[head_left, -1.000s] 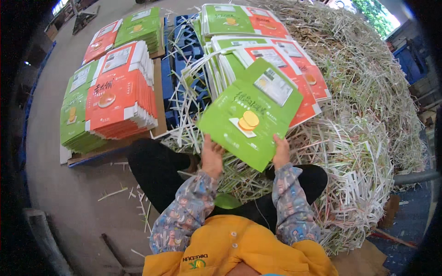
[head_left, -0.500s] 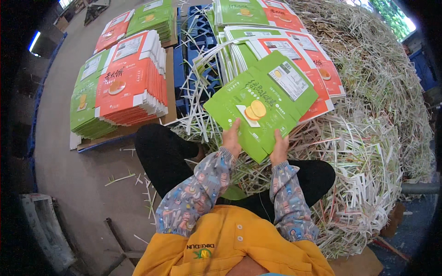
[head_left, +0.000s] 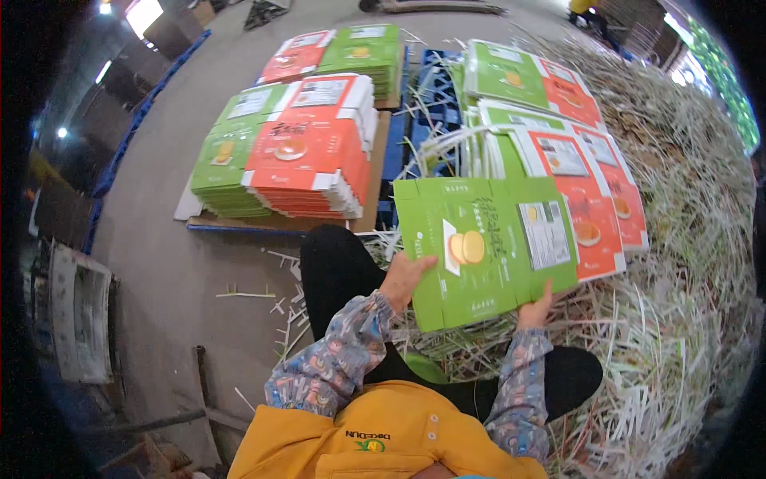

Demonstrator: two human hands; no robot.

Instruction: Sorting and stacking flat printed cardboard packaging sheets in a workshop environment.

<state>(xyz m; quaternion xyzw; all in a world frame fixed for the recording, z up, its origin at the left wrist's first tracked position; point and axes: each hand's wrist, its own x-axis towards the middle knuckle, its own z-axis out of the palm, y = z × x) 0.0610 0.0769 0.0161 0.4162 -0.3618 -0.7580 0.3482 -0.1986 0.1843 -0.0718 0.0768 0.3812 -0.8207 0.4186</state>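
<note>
A flat green printed carton with a picture of round yellow cakes spans the space between my hands, over my crossed legs. My left hand grips its left edge, thumb on the printed face. At the lower right edge, my right hand holds it, with most fingers hidden underneath. Just beyond the carton's right end lie red flat cartons. Behind it, more green cartons lean in an uneven stack.
Neat stacks of red cartons and green cartons stand on a pallet at the left. Between the stacks shows a blue plastic pallet. Shredded paper strips heap up along the right. A battered white frame sits at far left.
Turned clockwise, the green carton now lies more level and lower, with its label end toward the right. Both hands keep their hold. The whole view has swung left.
</note>
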